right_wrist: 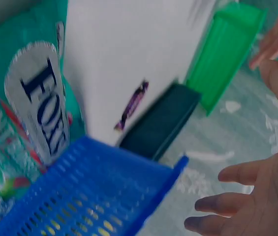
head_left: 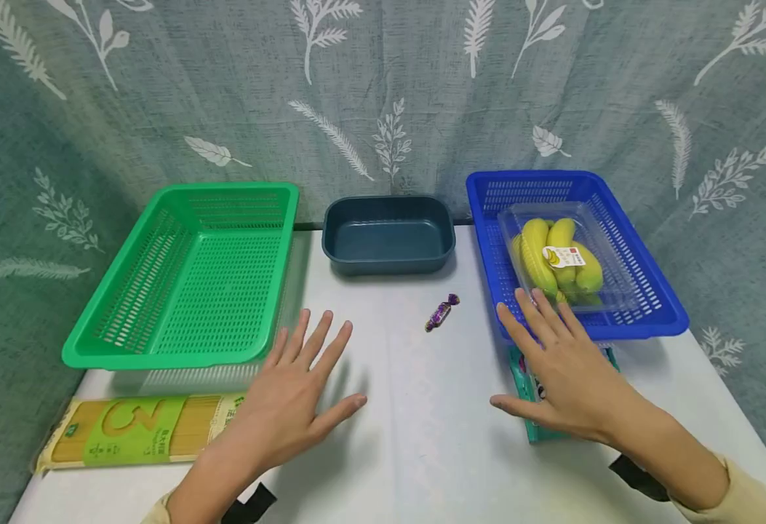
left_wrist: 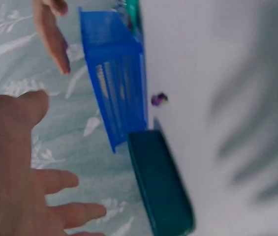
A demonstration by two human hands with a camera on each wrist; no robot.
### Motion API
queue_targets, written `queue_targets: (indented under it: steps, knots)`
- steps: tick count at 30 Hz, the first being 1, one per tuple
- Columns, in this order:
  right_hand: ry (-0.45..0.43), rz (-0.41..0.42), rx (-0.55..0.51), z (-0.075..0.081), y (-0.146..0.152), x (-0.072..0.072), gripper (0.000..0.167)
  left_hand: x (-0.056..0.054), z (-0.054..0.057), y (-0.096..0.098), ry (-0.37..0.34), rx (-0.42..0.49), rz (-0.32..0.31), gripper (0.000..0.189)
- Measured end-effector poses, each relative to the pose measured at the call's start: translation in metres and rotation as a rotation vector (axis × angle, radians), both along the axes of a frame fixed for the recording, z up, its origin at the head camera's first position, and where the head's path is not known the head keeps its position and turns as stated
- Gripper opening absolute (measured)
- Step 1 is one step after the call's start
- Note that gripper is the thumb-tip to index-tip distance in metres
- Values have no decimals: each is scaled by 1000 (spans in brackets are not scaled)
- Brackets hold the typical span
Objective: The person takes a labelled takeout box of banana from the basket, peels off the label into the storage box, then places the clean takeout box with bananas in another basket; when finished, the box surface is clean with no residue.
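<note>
My left hand [head_left: 297,400] hovers over the table in front of the green basket [head_left: 180,360], fingers spread and nothing held. Beside it lies a pack of spaghetti [head_left: 134,429], its right end partly behind the hand. My right hand [head_left: 569,371], also spread and holding nothing, is near the front of the blue basket [head_left: 644,331]. Underneath it in the head view is a teal Fox's candy bag [right_wrist: 40,98], mostly covered by the hand. Between the hands, farther back, a purple wrapped candy [head_left: 440,314] lies on the table. Bananas [head_left: 540,258] in a clear plastic box sit in the blue basket.
A dark teal bin [head_left: 389,266] stands at the back between the two baskets. A patterned grey-green curtain [head_left: 389,87] hangs behind and along both sides of the white table [head_left: 422,437]. Pale sleeves [head_left: 743,495] cover the forearms.
</note>
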State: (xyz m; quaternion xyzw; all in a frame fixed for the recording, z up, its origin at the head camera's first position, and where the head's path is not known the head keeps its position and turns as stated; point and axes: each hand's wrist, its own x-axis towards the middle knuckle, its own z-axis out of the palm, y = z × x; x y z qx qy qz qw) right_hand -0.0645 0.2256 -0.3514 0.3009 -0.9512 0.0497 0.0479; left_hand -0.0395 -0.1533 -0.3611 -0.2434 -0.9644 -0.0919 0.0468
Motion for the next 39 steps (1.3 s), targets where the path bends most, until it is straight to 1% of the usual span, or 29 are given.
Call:
queue_targets:
  steps: [2,5,8,11,15,17,21,25,28,31,34,36,39]
  knots:
    - [-16,-14,-41,5,4,-4,108,-2,0,6,-14,79,-11,82]
    - [-45,-55,-103,13,13,-11,102,-9,0,17,-1,195,-30,78]
    - [-74,-106,-157,19,22,-19,97,-18,1,30,11,284,-23,74]
    - [-99,-152,-172,26,31,-27,95,-25,1,43,0,369,-10,69]
    - [-128,-189,-190,35,40,-34,89,-34,0,57,-43,512,-12,63]
    - [-124,-194,-212,39,44,-39,85,-38,-1,63,-87,577,-10,61]
    - [-95,-209,-242,48,52,-50,81,-48,-6,77,-207,692,5,59]
    - [-79,-221,-248,55,57,-61,78,-56,-12,93,-279,813,14,55]
    - [-74,-229,-236,58,61,-69,77,-59,-13,103,-341,933,44,51]
    - [-75,-252,-215,61,66,-77,76,-62,-15,114,-437,1077,90,49]
    - [-92,-277,-210,62,70,-85,75,-66,-17,124,-524,1188,124,49]
    - [-105,-289,-209,63,73,-91,76,-69,-18,131,-566,1232,140,50]
    - [-117,-295,-210,64,77,-99,76,-75,-20,142,-611,1284,159,50]
